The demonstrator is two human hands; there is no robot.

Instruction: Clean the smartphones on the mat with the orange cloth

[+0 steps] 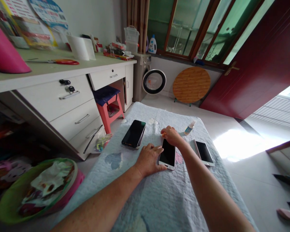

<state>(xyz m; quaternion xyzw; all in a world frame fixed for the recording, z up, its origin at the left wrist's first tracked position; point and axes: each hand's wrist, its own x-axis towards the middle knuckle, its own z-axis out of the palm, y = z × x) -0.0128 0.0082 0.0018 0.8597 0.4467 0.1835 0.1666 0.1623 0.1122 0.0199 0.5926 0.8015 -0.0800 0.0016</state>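
Note:
A white smartphone (168, 154) with a dark screen lies face up on the pale blue quilted cover (145, 199). My left hand (151, 159) grips it along its left side, the thumb at the bottom edge and the fingers on the left edge. Over the top end of the phone, my right hand (171, 134) presses down with bent fingers. A bit of something orange (163, 135) shows under those fingertips; its kind is mostly hidden. To the left lies a black smartphone (134, 133). Another white smartphone (204, 153) rests at the right, with a small spray bottle (189, 127) behind it.
A desk with drawers (70, 106) runs along the left, with a pink stool (111, 109) beside it. A waste basket (72, 174) stands at the lower left. Farther back are a washing machine with its door open (154, 81), a round wooden tabletop (192, 84) and a red door (251, 64).

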